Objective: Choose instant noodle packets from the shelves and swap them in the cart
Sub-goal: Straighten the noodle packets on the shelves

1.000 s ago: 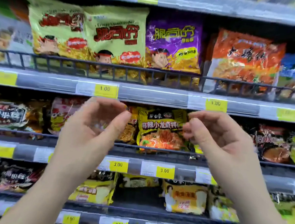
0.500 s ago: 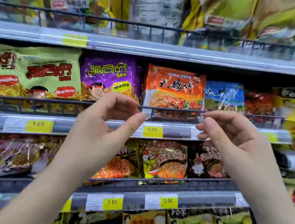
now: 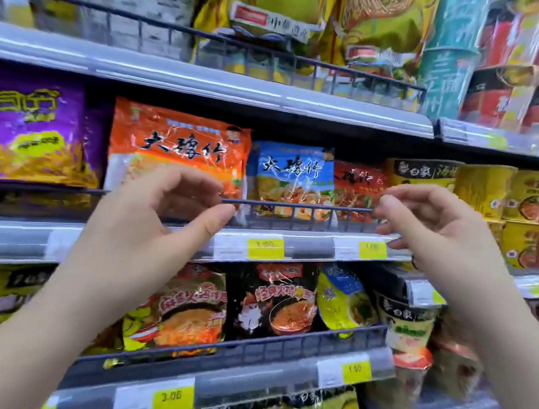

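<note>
Both hands are raised in front of shelves of instant noodle packets. My left hand [image 3: 149,226] is curled, fingers apart, empty, in front of an orange packet [image 3: 175,144] on the middle shelf. My right hand [image 3: 435,232] is also curled and empty, just right of a blue packet [image 3: 293,174] and a red packet [image 3: 358,182]. A purple packet [image 3: 29,137] stands at the left. On the shelf below are a black packet [image 3: 273,299] and an orange-and-yellow packet [image 3: 187,311]. No cart is in view.
A dark wire rail [image 3: 294,206] runs along the front of each shelf, with yellow price tags [image 3: 266,248] under it. Yellow and red cup noodles [image 3: 503,198] stand at the right. Yellow bags [image 3: 279,6] and stacked red tubs [image 3: 527,73] fill the top shelf.
The view has shifted up and to the right along the shelves. Both hands keep the same raised, curled pose and hold nothing.
</note>
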